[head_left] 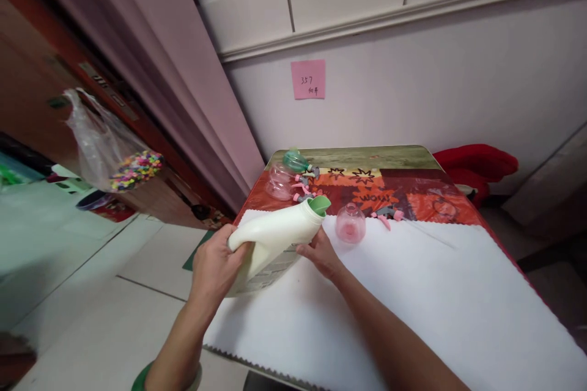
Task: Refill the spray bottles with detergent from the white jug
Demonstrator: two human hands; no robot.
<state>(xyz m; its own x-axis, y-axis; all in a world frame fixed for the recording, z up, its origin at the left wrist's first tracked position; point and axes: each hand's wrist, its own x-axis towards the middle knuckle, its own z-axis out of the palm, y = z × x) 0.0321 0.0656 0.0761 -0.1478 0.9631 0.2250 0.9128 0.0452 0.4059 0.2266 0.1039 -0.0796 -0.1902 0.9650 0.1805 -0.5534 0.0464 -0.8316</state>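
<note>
A white detergent jug (279, 235) with a green pouring spout (320, 204) is tilted above the table, its mouth pointing right. My left hand (216, 266) is wrapped around its handle. Below the neck, my right hand (323, 253) supports the jug; its thumb shows, while the other fingers are mostly hidden behind the jug. Just right of the spout stands a pink transparent spray bottle (350, 226) without its head. Beside that bottle lies a pink and grey spray head (389, 215) with a thin tube.
At the table's far left are a green spray bottle (296, 161), a clear pink bottle (279, 182) and more spray heads (302, 186). A white cloth (413, 299) covers the near tabletop. A bag of colourful pieces (135, 170) hangs at left; something red (481, 162) is beyond the right edge.
</note>
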